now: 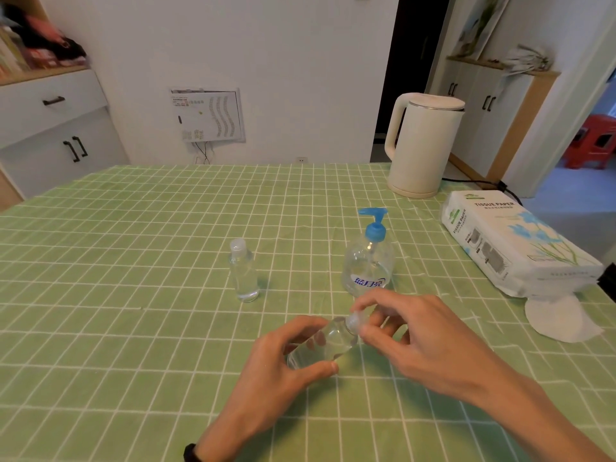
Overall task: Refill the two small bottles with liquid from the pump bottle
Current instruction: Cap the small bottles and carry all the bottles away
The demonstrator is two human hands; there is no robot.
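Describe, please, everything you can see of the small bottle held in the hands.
The small bottle is clear, plastic by its look, holding clear liquid, with a translucent cap. It is tilted, cap pointing away and right, nearer than the pump bottle, over the green checked tablecloth. The left hand grips its body; the right hand pinches the cap.

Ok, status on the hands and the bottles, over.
Hands: left hand grips tilted small bottle; right hand pinches its cap; other small bottle stands capped; pump bottle upright just beyond, nothing between.
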